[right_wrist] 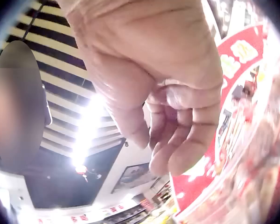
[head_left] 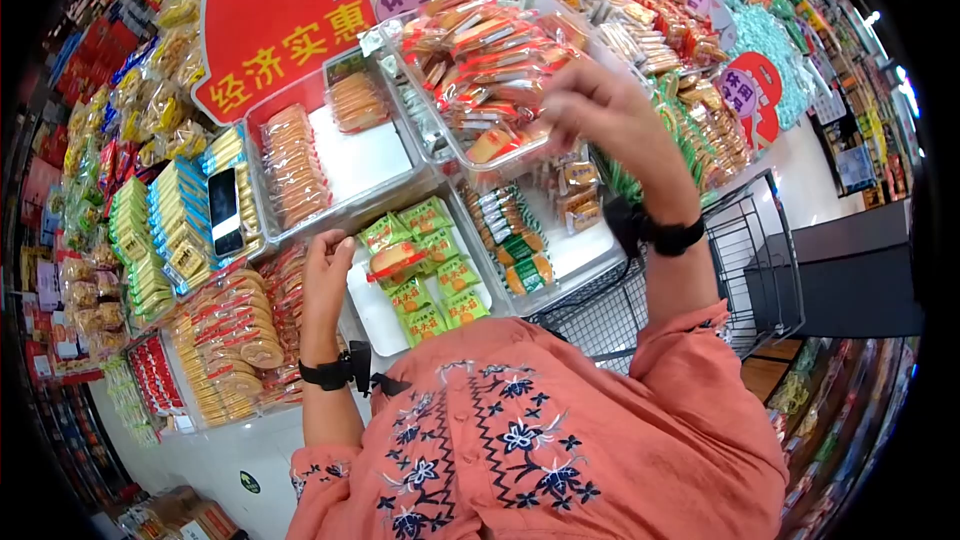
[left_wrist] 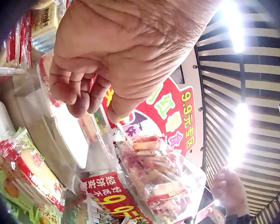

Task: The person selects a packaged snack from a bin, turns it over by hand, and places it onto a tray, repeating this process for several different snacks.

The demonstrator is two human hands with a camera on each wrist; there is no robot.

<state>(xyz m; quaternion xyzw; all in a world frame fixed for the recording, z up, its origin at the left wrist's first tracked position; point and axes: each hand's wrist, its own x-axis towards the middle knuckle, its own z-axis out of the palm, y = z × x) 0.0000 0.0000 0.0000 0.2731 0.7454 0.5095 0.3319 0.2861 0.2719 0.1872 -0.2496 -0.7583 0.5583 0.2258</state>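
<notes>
The left hand (head_left: 328,275) hangs at the near left side of the white tray (head_left: 372,320). Its fingers are loosely bent, with small gaps between them, and they have hold of nothing. In this tray lie green packets (head_left: 462,308) in two rows, and on top of them is one red-edged packet (head_left: 394,260), tilted a little.

The right hand (head_left: 610,115) is higher and more far, at the right near corner of the clear bin (head_left: 478,168). Its fingers are half curled and the thumb stands a little apart from them; nothing is seen in the grip. I cannot tell if the fingertips touch the bin. The bin carries a high heap of red-and-clear packets (head_left: 490,45), and this heap is just beside the hand.

At the left of the bin, a wide tray (head_left: 358,158) holds a long row of wrapped pieces (head_left: 292,165) on its left side and a shorter group (head_left: 357,100) at its far end. To the right of the green packets, another tray (head_left: 580,258) contains green-edged packets (head_left: 508,235) and small brown packets (head_left: 580,190). More left, a phone (head_left: 225,215) lies on blue-and-yellow packets. A wire cart (head_left: 755,270) stands at the right.
</notes>
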